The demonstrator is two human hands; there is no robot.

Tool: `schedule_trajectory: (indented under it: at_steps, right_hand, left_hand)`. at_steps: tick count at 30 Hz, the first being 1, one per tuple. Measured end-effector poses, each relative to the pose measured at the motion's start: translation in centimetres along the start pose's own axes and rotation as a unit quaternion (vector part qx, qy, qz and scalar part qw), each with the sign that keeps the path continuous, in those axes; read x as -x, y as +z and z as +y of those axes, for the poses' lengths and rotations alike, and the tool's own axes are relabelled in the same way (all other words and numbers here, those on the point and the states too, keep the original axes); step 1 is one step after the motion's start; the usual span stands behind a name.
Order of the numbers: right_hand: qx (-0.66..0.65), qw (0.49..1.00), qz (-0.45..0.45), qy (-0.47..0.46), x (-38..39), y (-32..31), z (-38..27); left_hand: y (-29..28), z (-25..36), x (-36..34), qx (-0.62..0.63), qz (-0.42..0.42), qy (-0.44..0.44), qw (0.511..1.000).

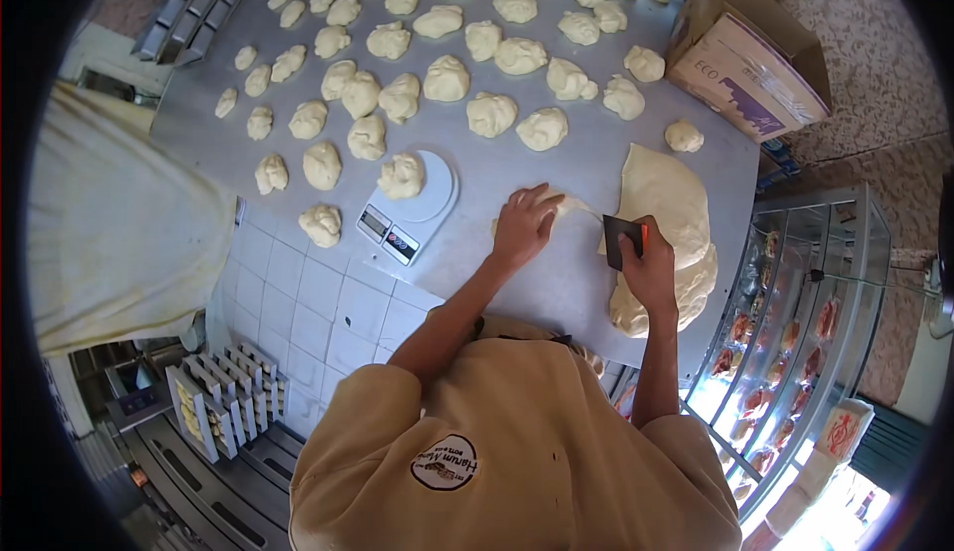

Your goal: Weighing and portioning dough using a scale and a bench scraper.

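My right hand (651,261) grips a dark dough scraper (618,243) with an orange edge, its blade at the left side of a large slab of dough (664,198). To the left, my left hand (525,228) has its fingers curled over a small piece of dough (564,203), partly hidden beneath it. A thin strand of this dough stretches toward the scraper. Left of that hand stands a white kitchen scale (429,203) with a lump of dough (400,175) on its round plate.
Many dough lumps (492,114) cover the far and left parts of the metal table (556,288). An open cardboard box (740,79) stands at the far right corner. Right of the table is a glass display case (785,352); a pale cloth (124,223) hangs at left.
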State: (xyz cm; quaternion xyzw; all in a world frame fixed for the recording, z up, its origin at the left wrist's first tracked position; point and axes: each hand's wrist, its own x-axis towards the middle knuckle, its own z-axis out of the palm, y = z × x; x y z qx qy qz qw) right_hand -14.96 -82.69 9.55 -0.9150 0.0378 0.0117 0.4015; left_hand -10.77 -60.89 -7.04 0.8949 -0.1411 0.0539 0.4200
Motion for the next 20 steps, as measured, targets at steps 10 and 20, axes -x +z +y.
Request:
schedule_trajectory:
  at_steps: [10,20]
  right_hand:
    - [-0.014,1.0,-0.003,0.014,2.8,3.4,-0.7]
    - [0.011,0.999,-0.042,-0.005,0.5,6.7,-3.7]
  left_hand:
    - [-20.0,-8.0,0.8,-0.268,-0.003,-0.071,0.961]
    - [-15.4,0.5,1.5,0.157,0.159,-0.055,0.973]
